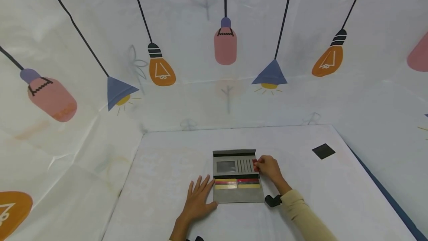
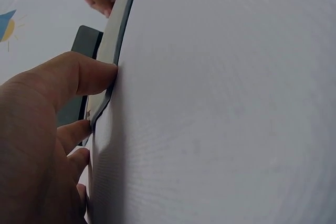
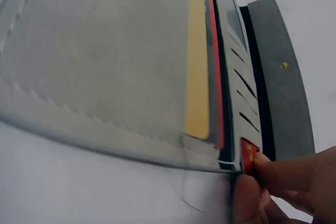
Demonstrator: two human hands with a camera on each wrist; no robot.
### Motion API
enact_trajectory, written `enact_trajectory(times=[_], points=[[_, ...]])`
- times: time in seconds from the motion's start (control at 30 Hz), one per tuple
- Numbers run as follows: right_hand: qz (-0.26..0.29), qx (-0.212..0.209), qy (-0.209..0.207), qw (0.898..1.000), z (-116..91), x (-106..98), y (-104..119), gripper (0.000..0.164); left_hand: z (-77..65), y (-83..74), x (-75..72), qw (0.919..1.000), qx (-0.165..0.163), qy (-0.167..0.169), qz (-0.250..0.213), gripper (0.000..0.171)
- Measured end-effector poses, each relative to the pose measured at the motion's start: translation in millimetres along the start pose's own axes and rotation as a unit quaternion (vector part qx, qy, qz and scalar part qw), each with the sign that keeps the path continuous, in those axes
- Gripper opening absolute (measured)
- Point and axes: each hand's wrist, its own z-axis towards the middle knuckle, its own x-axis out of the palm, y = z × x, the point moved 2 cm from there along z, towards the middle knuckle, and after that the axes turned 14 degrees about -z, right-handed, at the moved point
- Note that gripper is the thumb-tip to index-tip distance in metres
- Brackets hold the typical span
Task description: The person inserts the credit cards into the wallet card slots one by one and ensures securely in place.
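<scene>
A grey wallet (image 1: 239, 195) lies unfolded on the white table, its button flap (image 3: 283, 77) at the far side. Red and yellow cards (image 3: 198, 87) stick out of the wide pocket in its near half. The far half has a clear window (image 1: 226, 166) and a row of slits. At the right edge of that half, my right hand (image 1: 270, 167) pinches a small red card (image 3: 248, 156) between thumb and fingers; the card's other end is at the last slit. My left hand (image 1: 197, 201) lies spread at the wallet's left side, thumb and fingertips touching its edge.
A black square (image 1: 323, 151) lies at the back right of the white table (image 1: 174, 151). White sheeting (image 1: 187, 96) printed with hanging lamps rises behind and at both sides. A black wrist device (image 1: 273, 201) sits by my right sleeve.
</scene>
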Motion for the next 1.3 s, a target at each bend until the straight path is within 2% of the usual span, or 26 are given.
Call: enact_trajectory(times=[0.17,0.33,0.43,0.97,1.3], points=[[0.017,0.012,-0.034,0.999,-4,3,0,0.016,1.6,-0.5,-1.3,1.0000,0.002,-0.003,0.005,0.080],[0.015,-0.002,-0.089,0.996,-7,11,0,0.015,2.1,-0.8,-3.1,0.9999,0.004,-0.008,0.009,0.080],[0.016,-0.005,-0.105,0.994,-10,14,1,0.014,0.8,-0.4,-3.1,0.9999,0.005,-0.006,0.008,0.079],[0.012,-0.010,-0.116,0.993,-14,20,0,0.011,-2.0,0.4,1.6,0.9999,0.007,-0.010,0.009,0.080],[0.023,-0.026,-0.110,0.993,-14,14,-5,0.011,-0.5,2.0,3.7,0.9999,0.002,-0.007,0.010,0.080]])
